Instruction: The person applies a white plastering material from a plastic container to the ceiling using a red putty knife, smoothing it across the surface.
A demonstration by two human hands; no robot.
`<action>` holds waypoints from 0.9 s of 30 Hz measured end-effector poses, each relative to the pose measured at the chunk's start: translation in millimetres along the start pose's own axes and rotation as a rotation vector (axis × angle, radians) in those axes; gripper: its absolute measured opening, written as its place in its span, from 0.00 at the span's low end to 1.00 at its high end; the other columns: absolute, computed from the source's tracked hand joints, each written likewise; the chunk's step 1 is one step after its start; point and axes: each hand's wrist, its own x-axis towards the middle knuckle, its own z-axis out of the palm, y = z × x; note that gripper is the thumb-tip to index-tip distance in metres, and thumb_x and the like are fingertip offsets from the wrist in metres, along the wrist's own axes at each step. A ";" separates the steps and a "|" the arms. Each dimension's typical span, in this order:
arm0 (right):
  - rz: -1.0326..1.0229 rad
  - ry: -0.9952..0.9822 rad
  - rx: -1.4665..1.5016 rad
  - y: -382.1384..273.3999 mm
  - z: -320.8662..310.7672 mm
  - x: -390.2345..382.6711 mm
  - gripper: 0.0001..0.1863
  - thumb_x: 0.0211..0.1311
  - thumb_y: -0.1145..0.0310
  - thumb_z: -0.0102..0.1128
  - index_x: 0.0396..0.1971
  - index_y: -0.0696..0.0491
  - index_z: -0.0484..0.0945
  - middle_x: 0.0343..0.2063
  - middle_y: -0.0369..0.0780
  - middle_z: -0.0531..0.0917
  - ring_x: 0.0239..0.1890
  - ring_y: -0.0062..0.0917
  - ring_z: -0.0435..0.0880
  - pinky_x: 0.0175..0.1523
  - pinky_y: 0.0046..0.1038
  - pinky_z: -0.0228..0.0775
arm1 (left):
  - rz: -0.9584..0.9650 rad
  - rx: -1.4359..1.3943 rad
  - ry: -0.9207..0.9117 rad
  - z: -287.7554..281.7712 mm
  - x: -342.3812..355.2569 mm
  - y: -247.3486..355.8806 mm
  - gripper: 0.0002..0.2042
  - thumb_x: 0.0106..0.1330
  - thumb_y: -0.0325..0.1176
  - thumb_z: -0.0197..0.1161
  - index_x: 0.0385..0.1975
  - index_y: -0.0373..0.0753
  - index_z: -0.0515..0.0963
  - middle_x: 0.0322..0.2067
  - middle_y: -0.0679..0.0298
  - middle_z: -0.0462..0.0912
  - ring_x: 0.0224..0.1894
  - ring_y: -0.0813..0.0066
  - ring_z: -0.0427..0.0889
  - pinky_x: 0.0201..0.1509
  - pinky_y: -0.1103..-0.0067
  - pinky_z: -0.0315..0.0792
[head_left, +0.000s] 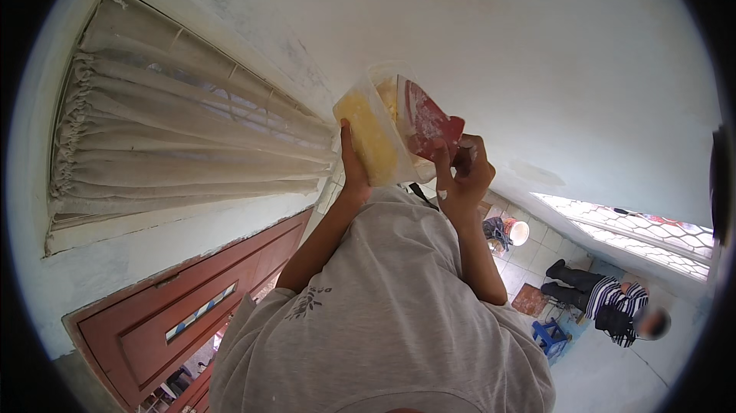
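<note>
Cream gathered curtain point(192, 129) and red-brown panelled door point(199, 306) stand left; pale wall point(552, 53) ahead. Before the chest, the left hand point(354, 166) grips a tilted translucent plastic tub point(369, 137), mouth rightward, long axis sloping down-right; the right hand point(466, 175) pinches a dark-red flat plate point(428, 122) at its mouth.

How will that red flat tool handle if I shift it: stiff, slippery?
The red flat tool is likely fairly stiff, its broad face showing no sag. It's probably light: the right grip pinches it near one end. Whitish smears may make it somewhat slippery.
</note>
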 end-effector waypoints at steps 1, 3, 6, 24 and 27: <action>-0.043 0.002 -0.014 -1.9 2.9 -1.0 0.10 0.63 0.77 0.65 0.41 0.61 0.77 0.23 0.41 0.86 0.21 0.21 0.86 0.31 0.21 0.78 | 0.003 -0.004 -0.005 0.5 0.1 0.1 0.37 0.72 0.68 0.39 0.69 0.43 0.60 0.59 0.58 0.73 0.61 0.65 0.75 0.63 0.68 0.71; -0.108 0.006 -0.040 -2.9 8.0 -2.8 0.09 0.62 0.77 0.65 0.41 0.61 0.77 0.23 0.42 0.86 0.22 0.21 0.86 0.31 0.22 0.78 | 0.016 -0.015 -0.011 1.9 -0.2 0.2 0.37 0.72 0.67 0.38 0.68 0.43 0.61 0.58 0.59 0.74 0.59 0.67 0.76 0.62 0.68 0.72; -0.162 0.016 -0.072 -1.1 13.8 -5.6 0.09 0.62 0.78 0.66 0.40 0.61 0.78 0.24 0.43 0.86 0.23 0.20 0.86 0.32 0.22 0.79 | 0.029 -0.023 0.004 5.8 -2.5 1.0 0.36 0.72 0.67 0.39 0.66 0.42 0.63 0.55 0.60 0.76 0.57 0.69 0.78 0.61 0.70 0.74; -0.306 -0.037 -0.195 -3.2 12.6 -3.5 0.09 0.56 0.80 0.68 0.37 0.63 0.80 0.30 0.46 0.88 0.31 0.24 0.89 0.37 0.24 0.83 | 0.042 -0.034 -0.008 -6.2 5.1 -9.1 0.37 0.73 0.67 0.37 0.68 0.41 0.61 0.59 0.58 0.73 0.61 0.66 0.74 0.63 0.70 0.71; -0.283 -0.069 -0.202 -1.9 6.9 -2.8 0.11 0.55 0.80 0.68 0.38 0.60 0.81 0.32 0.47 0.88 0.32 0.29 0.91 0.37 0.26 0.83 | 0.036 -0.069 -0.002 -5.7 6.1 -9.8 0.37 0.73 0.67 0.38 0.68 0.41 0.62 0.58 0.59 0.73 0.60 0.67 0.75 0.62 0.70 0.72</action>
